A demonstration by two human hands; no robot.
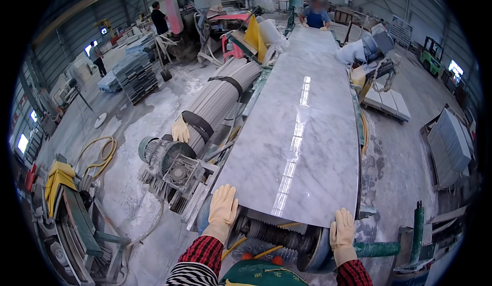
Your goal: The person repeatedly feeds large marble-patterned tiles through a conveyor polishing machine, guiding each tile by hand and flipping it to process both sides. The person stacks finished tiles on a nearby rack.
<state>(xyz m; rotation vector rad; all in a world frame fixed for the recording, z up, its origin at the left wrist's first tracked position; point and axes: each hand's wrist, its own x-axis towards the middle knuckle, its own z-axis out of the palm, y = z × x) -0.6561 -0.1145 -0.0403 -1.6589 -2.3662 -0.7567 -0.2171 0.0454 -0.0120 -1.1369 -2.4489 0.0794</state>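
A long polished marble slab (pixel 307 153), white with grey veins, stretches away from me on a roller machine. My left hand (pixel 221 210), in a cream rubber glove, rests at the slab's near left corner with its fingers stretched forward. At the near right corner lies my right hand (pixel 342 234), gloved alike, its fingers extended along the edge. Neither hand is closed around anything. Below the slab's near end, between my hands, a dark ribbed roller (pixel 277 235) shows. A person in a blue apron (pixel 315 17) stands at the far end, gloved hands by the slab.
Left of the slab are a motor (pixel 177 168) and a strapped ribbed cylinder (pixel 220 101) with a spare glove (pixel 180 130) on it. A yellow hose (pixel 105 153) lies on the floor. Stacked slabs (pixel 448 142) stand at right, a green forklift (pixel 431 55) beyond. Two people are at far left.
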